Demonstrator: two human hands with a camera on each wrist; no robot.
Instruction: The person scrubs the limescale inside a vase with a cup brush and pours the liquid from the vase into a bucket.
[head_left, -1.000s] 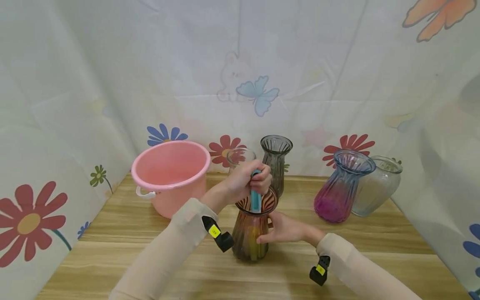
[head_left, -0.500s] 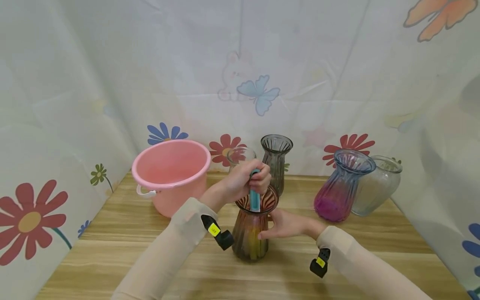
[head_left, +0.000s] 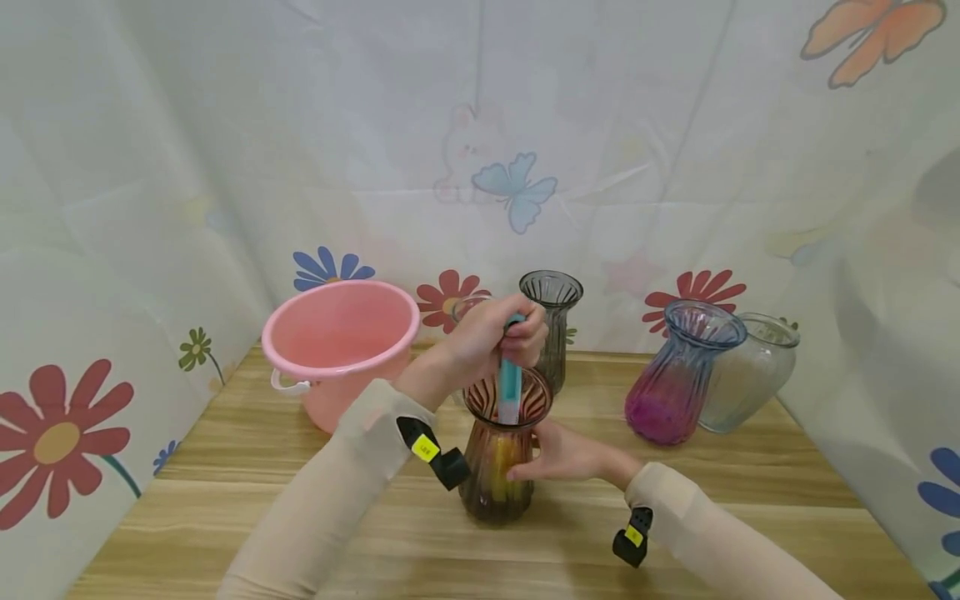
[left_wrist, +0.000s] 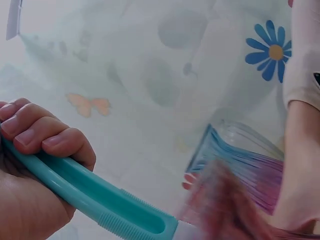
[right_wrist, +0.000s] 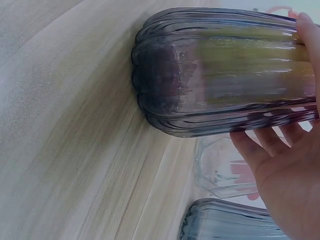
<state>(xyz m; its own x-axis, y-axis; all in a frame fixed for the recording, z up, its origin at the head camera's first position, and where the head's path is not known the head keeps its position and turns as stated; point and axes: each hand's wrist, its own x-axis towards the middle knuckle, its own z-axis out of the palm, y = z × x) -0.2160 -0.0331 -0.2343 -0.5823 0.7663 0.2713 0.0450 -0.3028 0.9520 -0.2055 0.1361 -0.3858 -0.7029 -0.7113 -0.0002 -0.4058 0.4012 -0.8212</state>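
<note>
My left hand (head_left: 491, 337) grips the teal handle (head_left: 511, 379) of a brush-like tool, whose lower part goes down into a brown-red ribbed glass vase (head_left: 480, 487). In the left wrist view, fingers curl round the teal handle (left_wrist: 85, 185). Something yellow shows through the vase wall (right_wrist: 250, 60) in the right wrist view. My right hand (head_left: 570, 454) holds the vase from its right side, thumb in front and fingers behind. The vase stands upright on the wooden table.
A pink bucket (head_left: 341, 371) with a white handle stands to the left. Behind the hands are a grey ribbed vase (head_left: 556, 321) and a clear glass one, mostly hidden. At right, a blue-pink vase (head_left: 675, 383) stands beside a clear jar (head_left: 753, 375).
My left hand has risen a little, drawing the teal handle slightly up out of the vase. My right hand keeps its hold on the vase.
</note>
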